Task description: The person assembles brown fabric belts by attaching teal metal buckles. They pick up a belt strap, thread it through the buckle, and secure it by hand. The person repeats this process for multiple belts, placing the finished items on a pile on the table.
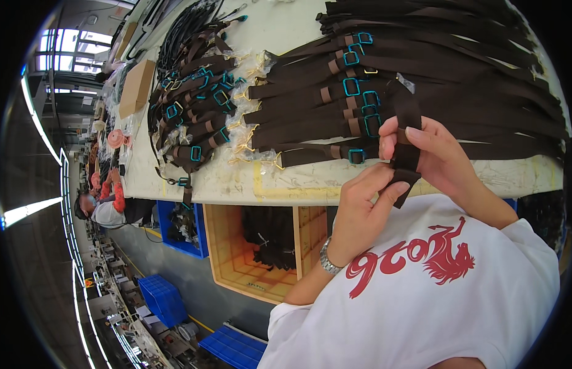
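Left hand (363, 200): apparently pinching dark strap (408, 111) low down, fingertips partly hidden | right hand (443, 154): gripping it higher, thumb across | dark strap: 2 o'clock from centre | wooden box (226, 246): 7 o'clock

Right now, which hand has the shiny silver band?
The left hand, lower on the dark brown strap: a silver band circles its wrist, while the right hand has a bare wrist.

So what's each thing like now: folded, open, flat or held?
Dark brown fabric strap: bent, held
Left hand: closed on strap
Right hand: closed on strap
Other long brown straps: laid side by side
Turquoise rectangular buckles: attached to straps
Yellow rectangular crate: open
Blue plastic bin beside crate: open
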The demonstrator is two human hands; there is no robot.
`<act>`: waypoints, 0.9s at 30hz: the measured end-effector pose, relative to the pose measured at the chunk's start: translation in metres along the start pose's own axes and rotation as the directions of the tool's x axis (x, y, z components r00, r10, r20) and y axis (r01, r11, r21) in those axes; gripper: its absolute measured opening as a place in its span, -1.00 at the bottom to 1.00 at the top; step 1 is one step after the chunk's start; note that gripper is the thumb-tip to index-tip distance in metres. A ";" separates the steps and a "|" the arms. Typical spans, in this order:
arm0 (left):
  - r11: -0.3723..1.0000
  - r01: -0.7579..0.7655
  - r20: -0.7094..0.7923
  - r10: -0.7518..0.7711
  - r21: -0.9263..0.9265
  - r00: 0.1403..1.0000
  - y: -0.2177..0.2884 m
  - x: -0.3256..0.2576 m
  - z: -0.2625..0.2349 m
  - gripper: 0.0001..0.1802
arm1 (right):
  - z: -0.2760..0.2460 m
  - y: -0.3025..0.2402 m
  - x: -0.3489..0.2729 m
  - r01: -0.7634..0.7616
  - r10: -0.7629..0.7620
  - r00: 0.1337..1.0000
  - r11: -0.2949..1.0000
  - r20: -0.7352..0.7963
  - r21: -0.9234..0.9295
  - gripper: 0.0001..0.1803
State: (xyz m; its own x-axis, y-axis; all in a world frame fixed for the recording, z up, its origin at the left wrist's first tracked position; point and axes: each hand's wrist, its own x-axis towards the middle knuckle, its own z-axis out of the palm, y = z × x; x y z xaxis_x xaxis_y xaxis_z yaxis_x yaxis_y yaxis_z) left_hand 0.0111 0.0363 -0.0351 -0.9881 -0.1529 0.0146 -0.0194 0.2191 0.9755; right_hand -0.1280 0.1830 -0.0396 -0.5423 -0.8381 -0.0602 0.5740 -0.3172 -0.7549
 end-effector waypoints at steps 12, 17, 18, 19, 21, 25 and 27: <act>0.922 0.199 0.074 -0.184 -0.333 0.980 -0.004 0.001 -0.019 -0.80 | -0.009 0.011 0.002 -0.075 0.102 0.987 0.976 0.125 -0.204 -0.68; 0.822 0.270 0.083 -0.265 -0.502 0.961 -0.008 0.003 -0.013 -0.84 | -0.013 0.017 0.002 -0.124 0.148 0.976 0.981 0.161 -0.151 -0.69; 0.798 0.276 0.073 -0.282 -0.536 0.957 -0.006 0.004 -0.012 -0.85 | -0.015 0.018 0.002 -0.140 0.158 0.978 0.982 0.140 -0.125 -0.70; 0.773 0.278 0.060 -0.298 -0.570 0.953 -0.005 0.004 -0.011 -0.85 | -0.015 0.018 0.003 -0.157 0.169 0.978 0.982 0.123 -0.101 -0.71; 0.803 0.269 0.038 -0.294 -0.532 0.955 -0.011 0.003 -0.010 -0.86 | -0.016 0.015 0.004 -0.144 0.160 0.978 0.981 0.130 -0.128 -0.75; 0.904 0.299 0.015 -0.309 -0.305 0.951 -0.005 0.004 -0.014 -0.81 | -0.018 0.013 0.003 -0.110 0.122 0.989 0.983 0.078 -0.148 -0.78; 0.939 0.224 0.018 -0.227 -0.260 0.974 -0.003 0.006 -0.019 -0.77 | -0.017 0.008 0.003 -0.101 0.111 0.993 0.965 0.031 -0.241 -0.78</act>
State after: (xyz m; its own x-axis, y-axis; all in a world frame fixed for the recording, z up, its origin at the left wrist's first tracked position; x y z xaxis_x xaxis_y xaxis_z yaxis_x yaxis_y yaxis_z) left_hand 0.0084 0.0166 -0.0334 -0.9604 -0.1814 -0.2114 -0.2000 -0.0792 0.9766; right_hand -0.1352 0.1859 -0.0568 -0.4558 -0.8815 -0.1236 0.4606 -0.1147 -0.8802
